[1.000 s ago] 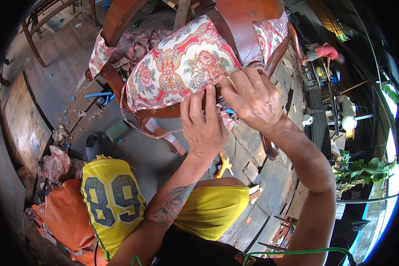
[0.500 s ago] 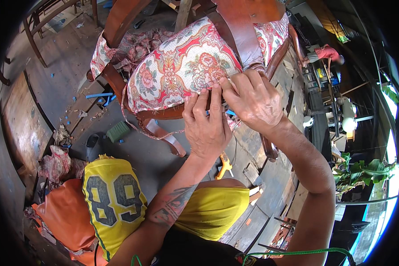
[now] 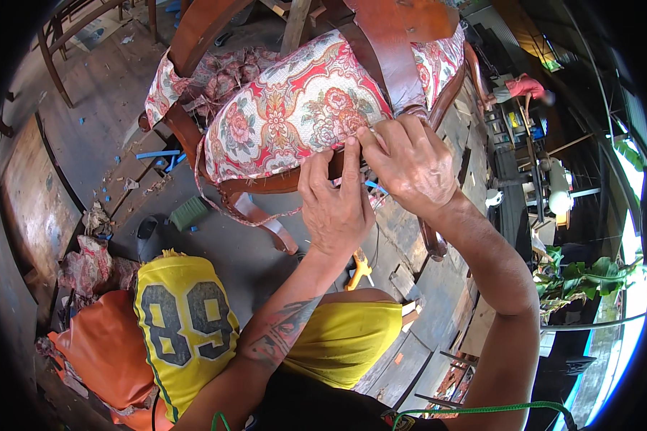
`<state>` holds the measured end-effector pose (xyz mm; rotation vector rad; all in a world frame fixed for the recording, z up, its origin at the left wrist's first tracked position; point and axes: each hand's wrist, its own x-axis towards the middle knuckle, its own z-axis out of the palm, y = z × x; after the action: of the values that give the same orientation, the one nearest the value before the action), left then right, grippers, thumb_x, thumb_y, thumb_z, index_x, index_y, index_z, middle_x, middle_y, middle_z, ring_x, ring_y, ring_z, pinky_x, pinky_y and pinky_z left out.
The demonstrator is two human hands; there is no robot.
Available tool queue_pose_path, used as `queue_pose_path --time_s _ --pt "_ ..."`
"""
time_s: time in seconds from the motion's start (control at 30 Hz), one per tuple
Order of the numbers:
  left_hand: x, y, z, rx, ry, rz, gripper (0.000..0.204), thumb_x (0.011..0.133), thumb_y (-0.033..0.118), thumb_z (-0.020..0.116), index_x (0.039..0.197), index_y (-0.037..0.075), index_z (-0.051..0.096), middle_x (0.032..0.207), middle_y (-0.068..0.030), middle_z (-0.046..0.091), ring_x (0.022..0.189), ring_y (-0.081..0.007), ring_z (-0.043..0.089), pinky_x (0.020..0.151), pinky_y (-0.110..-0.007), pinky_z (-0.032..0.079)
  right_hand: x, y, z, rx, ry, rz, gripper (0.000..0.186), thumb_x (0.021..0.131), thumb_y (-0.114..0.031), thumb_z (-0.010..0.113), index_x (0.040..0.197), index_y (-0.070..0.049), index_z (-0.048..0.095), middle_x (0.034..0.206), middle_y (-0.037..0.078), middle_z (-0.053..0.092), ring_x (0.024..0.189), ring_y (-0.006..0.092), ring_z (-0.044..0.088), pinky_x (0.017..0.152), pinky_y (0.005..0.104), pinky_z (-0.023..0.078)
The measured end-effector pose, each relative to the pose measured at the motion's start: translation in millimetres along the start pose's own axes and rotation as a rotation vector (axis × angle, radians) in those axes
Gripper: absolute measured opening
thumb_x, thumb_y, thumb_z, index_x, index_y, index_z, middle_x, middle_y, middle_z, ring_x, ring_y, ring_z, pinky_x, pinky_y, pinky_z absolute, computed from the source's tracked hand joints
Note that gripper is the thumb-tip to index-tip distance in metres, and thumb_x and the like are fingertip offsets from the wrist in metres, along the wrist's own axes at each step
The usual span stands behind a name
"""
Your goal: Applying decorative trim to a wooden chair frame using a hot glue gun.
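The person sits low on the floor, and both hands meet at the lower edge of the padded chair seat covered in cream and red flower-pattern cloth point(image 3: 295, 118). The seat lies tipped on its side, straight above the hands, inside the dark red-brown wooden chair frame point(image 3: 381, 43). The left hand point(image 3: 336, 208) presses on the frame's rail, with its index finger stretched up against the cloth edge. The right hand point(image 3: 410, 165) is clenched in a pinch on that same cloth edge, just beside the left index finger; whether a small tool is inside the pinch, I cannot tell.

A thin loose strip of trim cord point(image 3: 230, 208) hangs down from the seat, to the left of the left hand. Below the left wrist, a yellow-handled tool point(image 3: 358, 269) lies on the floor.

To do this well, I think the left finger should hold the cloth firm while the right hand pulls close to the rail, in small grips, so the flowered cloth does not tear or wrinkle.
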<state>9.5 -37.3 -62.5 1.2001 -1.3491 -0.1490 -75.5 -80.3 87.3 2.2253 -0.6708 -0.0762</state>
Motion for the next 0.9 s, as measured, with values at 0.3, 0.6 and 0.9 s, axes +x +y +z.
queue_pose_path --time_s 0.3,0.6,0.9 --pt "-2.3 -0.9 0.3 0.021 -0.032 0.028 0.071 0.087 0.003 0.067 0.155 0.002 0.046 0.139 -0.0159 0.044 0.13 -0.0366 0.041 0.113 -0.05 0.034 0.9 -0.8 -3.2 0.019 -0.022 0.01 0.025 0.079 -0.021 0.07 0.1 -0.007 0.07 0.087 0.002 0.057 0.084 0.0184 0.06 0.066 0.0308 0.052" --pt "-3.2 0.3 3.0 0.01 -0.018 0.015 0.068 0.089 0.005 0.066 0.154 0.001 0.048 0.143 -0.0174 0.046 0.134 -0.0389 0.042 0.115 -0.051 0.035 1.6 -3.1 -2.8 0.051 -0.025 0.034 0.028 0.079 -0.02 0.07 0.103 -0.007 0.071 0.089 0.003 0.057 0.087 0.0194 0.059 0.069 0.0327 0.054" --pt "-3.6 1.0 4.2 0.033 -0.009 0.001 0.066 0.089 0.007 0.066 0.152 0.003 0.051 0.144 -0.0148 0.047 0.132 -0.0374 0.042 0.117 -0.051 0.035 0.7 -5.5 -5.8 0.057 -0.024 0.073 0.031 0.079 -0.018 0.07 0.108 -0.007 0.073 0.098 0.003 0.062 0.09 0.0207 0.061 0.075 0.0335 0.055"
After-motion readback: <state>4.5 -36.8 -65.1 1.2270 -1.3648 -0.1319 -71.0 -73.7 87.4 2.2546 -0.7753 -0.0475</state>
